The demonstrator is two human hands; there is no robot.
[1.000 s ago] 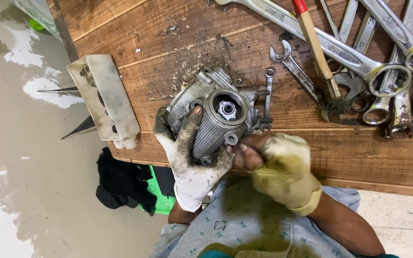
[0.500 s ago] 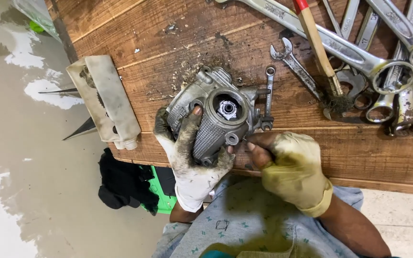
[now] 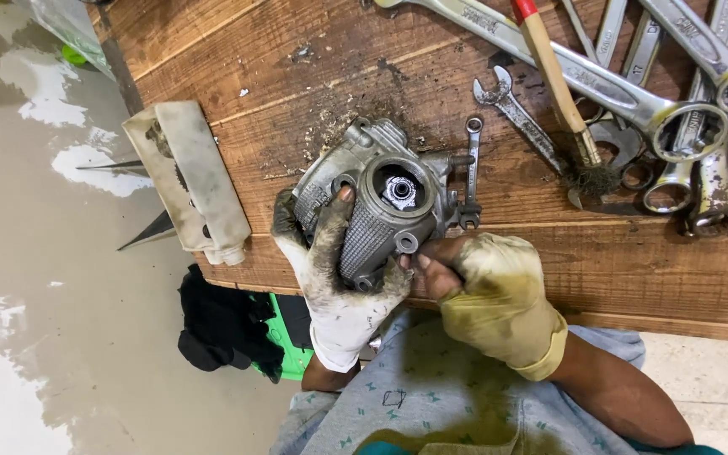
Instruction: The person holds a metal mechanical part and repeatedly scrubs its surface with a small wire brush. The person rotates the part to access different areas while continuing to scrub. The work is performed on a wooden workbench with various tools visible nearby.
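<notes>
My left hand (image 3: 330, 278), in a dirty white glove, grips a grey metal engine part (image 3: 377, 202) with a ribbed cylinder and holds it against the near edge of the wooden bench (image 3: 297, 93). A nut sits in the open round end of the part. My right hand (image 3: 486, 295), in a stained yellow glove with bare fingertips, rests at the part's lower right side, fingertips touching it. A small spanner (image 3: 470, 173) lies right beside the part.
Several large spanners (image 3: 617, 84) lie at the bench's back right, with a wooden-handled wire brush (image 3: 558, 84) across them. A dirty white plastic piece (image 3: 191, 181) hangs over the bench's left edge. Wet concrete floor (image 3: 27, 253) lies to the left, with dark cloth (image 3: 216, 320) below.
My right hand has shifted slightly at the lower right of the part. The left hand and the part have stayed in place.
</notes>
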